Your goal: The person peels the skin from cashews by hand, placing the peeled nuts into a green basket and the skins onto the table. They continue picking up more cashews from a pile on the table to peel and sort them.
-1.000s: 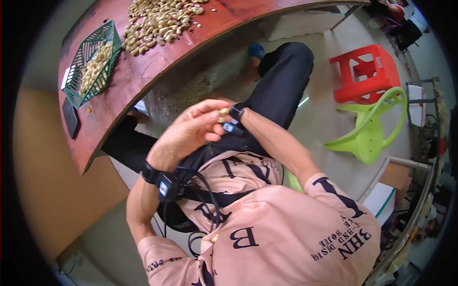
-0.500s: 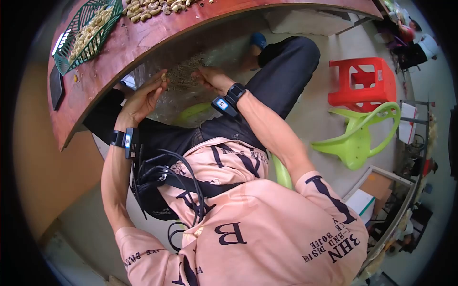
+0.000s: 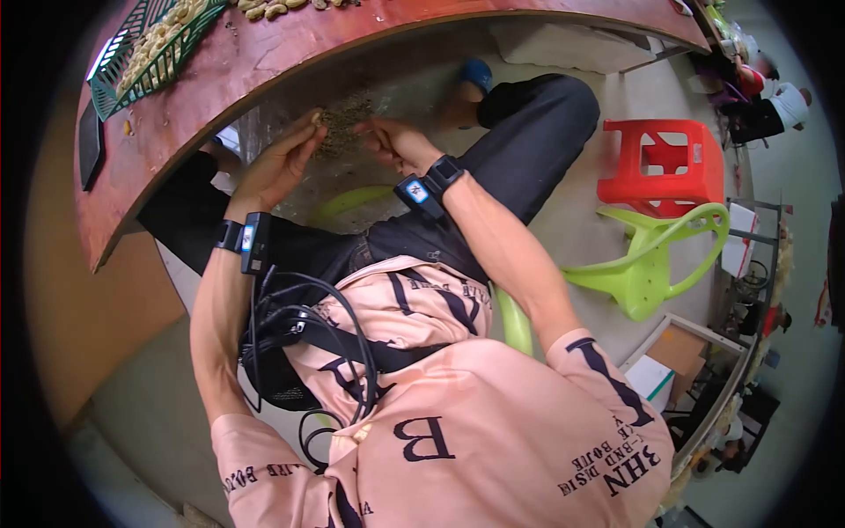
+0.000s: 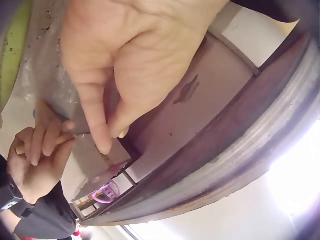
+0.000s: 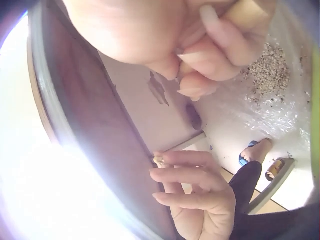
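Note:
My left hand (image 3: 280,163) is raised by the table's edge, over the lap side. Its thumb and forefinger pinch a pale cashew nut (image 5: 159,160) at the fingertips. In the left wrist view that hand (image 4: 130,60) fills the top, and only a yellowish bit of the nut shows. My right hand (image 3: 396,145) is a short way to the right, apart from the left. Its fingers curl round a slim tan stick-like handle (image 4: 20,149), mostly hidden by the fingers.
On the red-brown table (image 3: 264,48) stand a green plastic basket (image 3: 187,46) of cashew kernels and a cashew pile (image 3: 275,9). Dark scraps (image 3: 348,119) lie on clear plastic sheeting on the floor. A red stool (image 3: 664,167) and a green chair (image 3: 647,273) stand at the right.
A second ago my hands were together over my lap at a nut. They have since moved apart and forward, the left towards the table's edge; in the last half second they shifted only slightly.

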### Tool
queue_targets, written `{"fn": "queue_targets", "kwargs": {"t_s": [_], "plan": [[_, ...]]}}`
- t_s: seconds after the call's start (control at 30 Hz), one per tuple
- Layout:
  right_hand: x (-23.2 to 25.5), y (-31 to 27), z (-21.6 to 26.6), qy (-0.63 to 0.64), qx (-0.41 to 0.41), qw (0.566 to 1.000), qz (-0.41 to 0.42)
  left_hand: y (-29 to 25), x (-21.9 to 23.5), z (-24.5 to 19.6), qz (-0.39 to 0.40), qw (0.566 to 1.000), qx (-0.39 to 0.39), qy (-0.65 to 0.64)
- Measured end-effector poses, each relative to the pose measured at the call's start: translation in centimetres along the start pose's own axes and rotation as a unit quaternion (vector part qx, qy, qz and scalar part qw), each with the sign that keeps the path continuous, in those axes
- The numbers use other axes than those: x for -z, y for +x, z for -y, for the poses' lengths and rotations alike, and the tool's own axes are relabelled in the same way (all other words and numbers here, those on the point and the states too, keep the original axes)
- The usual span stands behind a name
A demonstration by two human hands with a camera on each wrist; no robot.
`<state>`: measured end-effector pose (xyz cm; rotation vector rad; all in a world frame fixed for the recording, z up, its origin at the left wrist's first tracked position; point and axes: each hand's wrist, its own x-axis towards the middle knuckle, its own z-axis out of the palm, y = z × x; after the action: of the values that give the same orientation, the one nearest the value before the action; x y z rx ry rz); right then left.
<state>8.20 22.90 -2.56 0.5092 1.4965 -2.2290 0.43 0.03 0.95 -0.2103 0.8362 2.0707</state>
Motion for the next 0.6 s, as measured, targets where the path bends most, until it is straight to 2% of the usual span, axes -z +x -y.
{"fn": "queue_targets", "kwargs": {"t_s": [0.23,0.33,0.37,0.43,0.53,0.6], "plan": [[0.1,-0.1,0.5,0.035,-0.006,0.999,0.013,-0.5,-0.7,0.3,0.047,0.995,0.048,0.077],[0.1,-0.3,0.2,0.025,-0.016,0.999,-0.012,-0.4,-0.7,0.3,0.063,0.993,0.068,0.079],[0.4,-0.4,-0.2,0.053,-0.02,0.998,0.01,0.0,-0.1,0.7,0.07,0.993,0.056,0.076],[0.8,0.7,-0.2,0.116,-0.008,0.991,0.062,0.4,-0.1,1.0,0.058,0.994,0.056,0.071],[1.1,1.0,-0.4,0.154,0.012,0.987,0.041,0.4,0.2,0.8,0.038,0.995,0.064,0.06],[1.8,0.7,-1.2,0.19,-0.003,0.98,0.061,0.2,0.6,1.7,0.022,0.996,0.069,0.043]]}}
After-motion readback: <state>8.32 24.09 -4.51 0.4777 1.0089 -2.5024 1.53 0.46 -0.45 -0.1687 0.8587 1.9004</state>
